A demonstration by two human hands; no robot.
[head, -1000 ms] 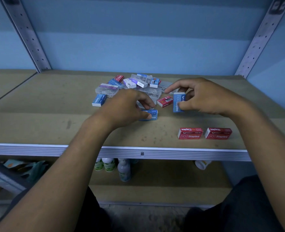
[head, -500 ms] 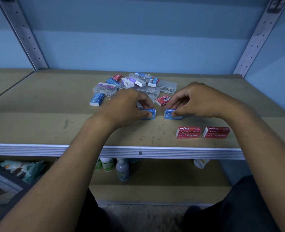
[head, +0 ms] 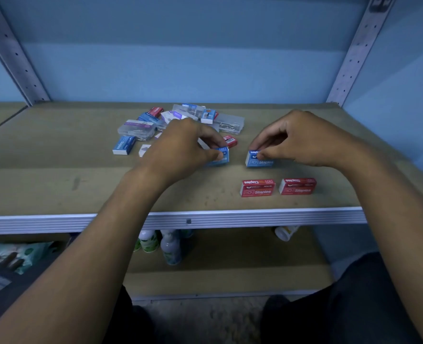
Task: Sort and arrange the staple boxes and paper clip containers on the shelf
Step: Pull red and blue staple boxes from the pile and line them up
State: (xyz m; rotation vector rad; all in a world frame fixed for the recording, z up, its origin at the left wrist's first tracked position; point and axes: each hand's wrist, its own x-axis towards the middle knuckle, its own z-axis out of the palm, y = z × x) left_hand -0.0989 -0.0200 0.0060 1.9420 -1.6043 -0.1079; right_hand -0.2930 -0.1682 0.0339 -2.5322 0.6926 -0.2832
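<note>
- One blue box (head: 258, 160) was pinched by the right hand (head: 302, 140), another (head: 220, 157) by the left hand (head: 183, 147).
- Both were judged light, stiff cardboard, best gripped across the short sides.

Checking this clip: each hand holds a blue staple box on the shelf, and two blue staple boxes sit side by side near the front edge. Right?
Not quite. In the head view the two staple boxes near the front edge are red, not blue. The rest holds: the left hand and right hand each hold a blue staple box on the shelf.
</note>
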